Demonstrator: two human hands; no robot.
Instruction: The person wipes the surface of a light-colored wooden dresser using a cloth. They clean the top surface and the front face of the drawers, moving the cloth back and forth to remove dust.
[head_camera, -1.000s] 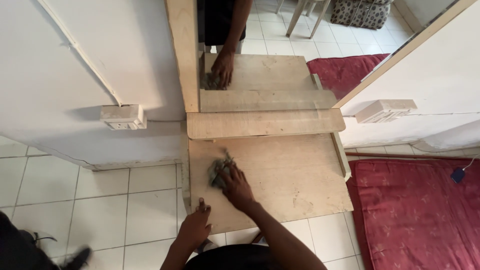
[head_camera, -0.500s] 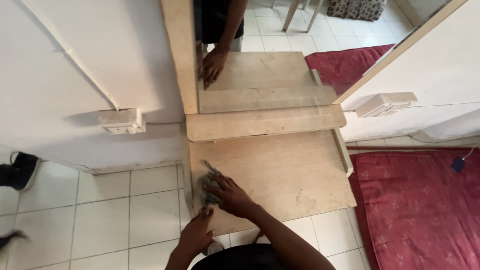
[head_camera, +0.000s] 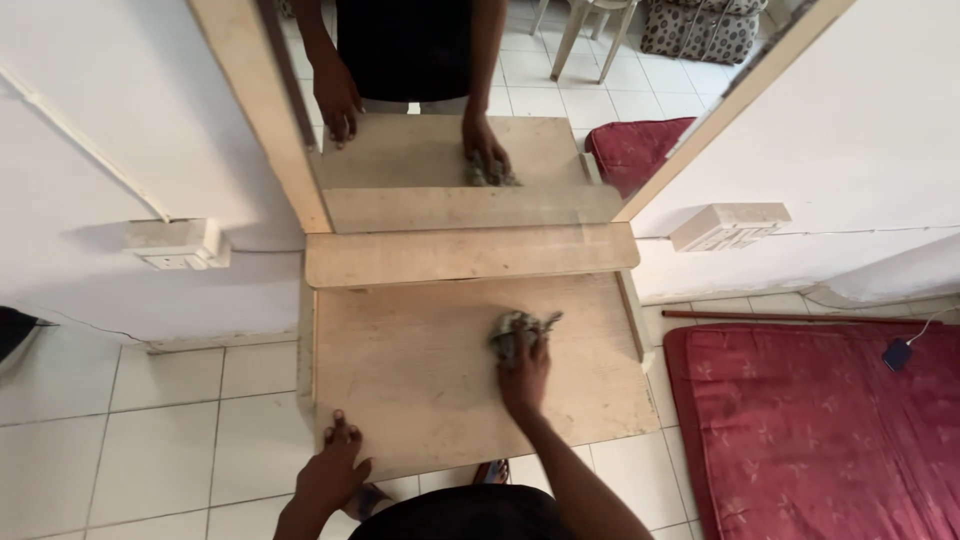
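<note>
I look down on a low, pale wooden table (head_camera: 420, 400) with a narrow raised shelf (head_camera: 470, 255) at its back, set under a wall mirror (head_camera: 450, 150). My right hand (head_camera: 524, 370) presses a crumpled grey cloth (head_camera: 520, 328) flat on the tabletop, right of its middle. My left hand (head_camera: 335, 465) rests with spread fingers on the table's near left edge and holds nothing. The mirror repeats both arms and the cloth.
A dark red mattress (head_camera: 830, 420) lies on the tiled floor to the right, with a small blue object (head_camera: 897, 354) on a white cable. White wall sockets sit left (head_camera: 180, 245) and right (head_camera: 730, 225) of the mirror. The mirror reflects chair legs.
My right hand has slid the cloth from the table's left side toward the right of its middle. My left hand has stayed at the near left edge. The view has shifted.
</note>
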